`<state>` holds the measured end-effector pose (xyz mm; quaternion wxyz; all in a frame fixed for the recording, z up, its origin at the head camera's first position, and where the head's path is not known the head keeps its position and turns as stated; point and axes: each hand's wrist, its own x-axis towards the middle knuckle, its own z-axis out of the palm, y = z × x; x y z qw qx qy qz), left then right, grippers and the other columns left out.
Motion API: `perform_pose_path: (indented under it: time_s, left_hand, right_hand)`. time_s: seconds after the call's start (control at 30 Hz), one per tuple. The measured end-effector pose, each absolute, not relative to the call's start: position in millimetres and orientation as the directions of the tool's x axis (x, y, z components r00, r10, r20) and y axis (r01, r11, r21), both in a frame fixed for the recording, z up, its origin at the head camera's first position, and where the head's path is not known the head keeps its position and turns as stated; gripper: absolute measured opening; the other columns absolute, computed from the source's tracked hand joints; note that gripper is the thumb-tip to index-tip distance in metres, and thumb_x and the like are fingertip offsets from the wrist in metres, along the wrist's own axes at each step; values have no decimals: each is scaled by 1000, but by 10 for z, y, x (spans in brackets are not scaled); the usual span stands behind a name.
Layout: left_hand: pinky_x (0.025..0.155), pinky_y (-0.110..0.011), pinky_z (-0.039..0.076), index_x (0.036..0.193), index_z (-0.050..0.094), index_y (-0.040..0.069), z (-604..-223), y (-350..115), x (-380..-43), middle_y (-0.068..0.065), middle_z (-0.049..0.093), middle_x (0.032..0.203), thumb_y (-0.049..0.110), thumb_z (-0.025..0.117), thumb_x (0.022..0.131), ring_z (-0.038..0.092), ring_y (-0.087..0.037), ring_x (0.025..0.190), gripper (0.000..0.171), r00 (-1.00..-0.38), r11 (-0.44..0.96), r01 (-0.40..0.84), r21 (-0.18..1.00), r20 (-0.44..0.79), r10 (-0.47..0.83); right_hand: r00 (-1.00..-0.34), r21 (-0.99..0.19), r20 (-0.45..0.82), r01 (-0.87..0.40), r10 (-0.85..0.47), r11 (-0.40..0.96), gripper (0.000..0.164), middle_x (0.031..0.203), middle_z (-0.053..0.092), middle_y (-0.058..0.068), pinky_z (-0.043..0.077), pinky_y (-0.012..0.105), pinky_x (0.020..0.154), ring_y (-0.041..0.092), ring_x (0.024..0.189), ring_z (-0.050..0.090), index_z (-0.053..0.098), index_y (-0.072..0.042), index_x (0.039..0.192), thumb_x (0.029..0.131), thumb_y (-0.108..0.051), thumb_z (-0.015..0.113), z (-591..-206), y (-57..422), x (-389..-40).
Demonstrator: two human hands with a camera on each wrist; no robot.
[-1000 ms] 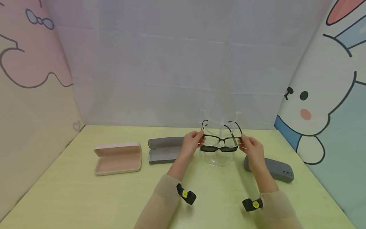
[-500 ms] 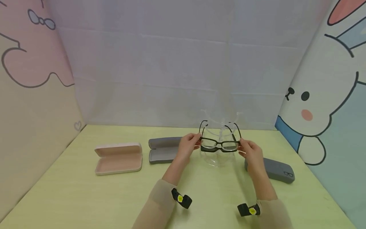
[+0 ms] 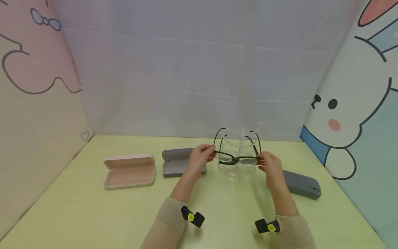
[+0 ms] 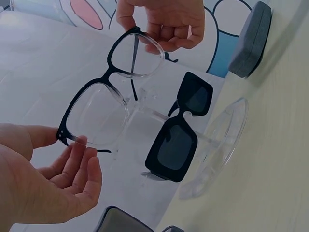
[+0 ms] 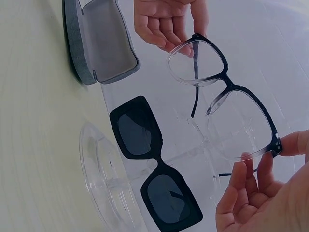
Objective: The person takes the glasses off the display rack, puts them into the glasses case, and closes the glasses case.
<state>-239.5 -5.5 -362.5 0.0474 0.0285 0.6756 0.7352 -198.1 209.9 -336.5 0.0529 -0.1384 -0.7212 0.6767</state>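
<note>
My left hand (image 3: 198,159) and right hand (image 3: 272,168) pinch opposite front corners of a pair of eyeglasses (image 4: 107,77), between thumb and fingers. The frame is black along the top and clear along the bottom, and its temples are unfolded, pointing away from me. Behind and just below it, black sunglasses (image 5: 136,133) with dark lenses sit on a clear display stand (image 3: 236,176); the eyeglasses partly cover them in the head view. Both wrist views show the eyeglasses apart from the sunglasses. The stand's upper arms rise behind, faint against the pale backdrop.
A pink glasses case (image 3: 130,174) lies open at the left. Beside it an open grey case (image 3: 177,167) is partly hidden by my left hand. A closed grey case (image 3: 301,185) lies at the right, near my right forearm. Printed walls enclose the yellow table (image 3: 93,214).
Both hands have carried the eyeglasses left and slightly down in the head view, and the frame now tilts a little, its right end lower. The sunglasses and cases stay put.
</note>
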Motion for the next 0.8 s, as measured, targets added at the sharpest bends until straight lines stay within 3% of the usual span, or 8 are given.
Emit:
perform_pose_path:
  time_s: [0.33,0.57,0.8]
  left_hand:
    - [84,-36,50,111,58,-3,-3612,-207,-2350,-18,62,98,22,58,90,59,-13,78,33,-989,-46,-41,998,-34,146]
    - [85,-38,50,110,58,-1,-3574,-318,-2284,-16,63,95,21,58,90,61,-13,76,30,-985,-22,-53,998,-49,166]
    - [86,-39,49,108,58,-1,-3538,-337,-2249,-19,62,96,20,57,90,60,-13,74,28,-981,-8,-46,999,-43,191]
  right_hand:
    - [-969,-988,-126,142,212,61,20,67,57,-8,46,21,66,8,66,56,58,-12,76,89,-14,42,-3366,2036,-1896]
    - [-976,-990,-119,130,183,48,25,65,58,-8,46,20,64,8,64,57,58,-15,68,87,-12,42,-3364,1984,-1826]
    - [-976,-991,-115,126,186,46,24,65,58,-8,46,20,63,7,63,55,59,-13,70,87,-10,42,-3350,1965,-1780]
